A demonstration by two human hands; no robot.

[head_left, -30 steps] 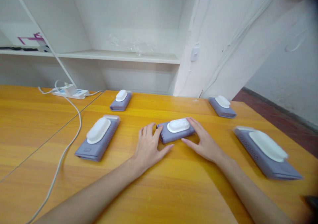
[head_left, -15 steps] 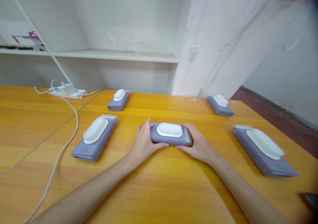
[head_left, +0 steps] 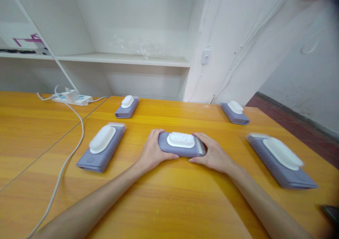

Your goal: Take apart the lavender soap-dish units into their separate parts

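A purple-grey box (head_left: 177, 152) lies lengthwise on the wooden table in front of me, with a white oval scrub brush (head_left: 180, 140) on top, its bumpy bristle side facing up. My left hand (head_left: 153, 150) is wrapped round the left end of this box, thumb along the near side and fingers at the far side. Round its right end, by a clear strip, closes my right hand (head_left: 214, 153) in the same way. Whether the box touches the table all along its underside, I cannot tell.
Similar boxes with smooth white tops stand around: near left (head_left: 96, 157), far left (head_left: 126, 111), far right (head_left: 235, 116) and near right (head_left: 282, 168). A white cable (head_left: 65, 161) runs from a power strip (head_left: 82, 100) across the left side. White shelves (head_left: 124, 58) stand behind.
My left fingers, raised and spread before, have closed on the far side of the box. The box has turned very slightly and shifted a little; the other boxes have stayed put.
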